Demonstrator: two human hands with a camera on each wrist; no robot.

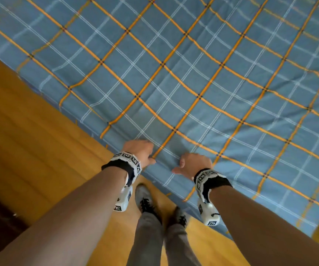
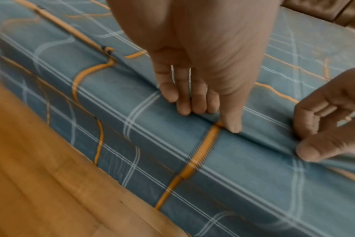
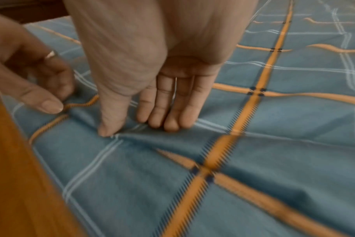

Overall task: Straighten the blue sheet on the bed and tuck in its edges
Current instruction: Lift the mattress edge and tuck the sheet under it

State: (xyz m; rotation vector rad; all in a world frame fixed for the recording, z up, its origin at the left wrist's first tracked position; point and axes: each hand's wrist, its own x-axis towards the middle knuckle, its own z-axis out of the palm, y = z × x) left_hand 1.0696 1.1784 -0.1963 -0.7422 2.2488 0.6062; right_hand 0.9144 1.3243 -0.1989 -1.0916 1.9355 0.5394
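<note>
The left hand and right hand pinch the sheet side by side at the bed's near edge. Beyond the grips the sheet lies over the bed top; below them it apparently hangs toward the floor.

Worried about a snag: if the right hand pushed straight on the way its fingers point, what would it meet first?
The right hand already pinches the blue sheet at the bed's edge; straight on lies only more sheet, as far as visible.

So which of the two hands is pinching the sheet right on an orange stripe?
The left hand: its thumb sits on the sheet's orange stripe; the right hand pinches plain blue.
</note>
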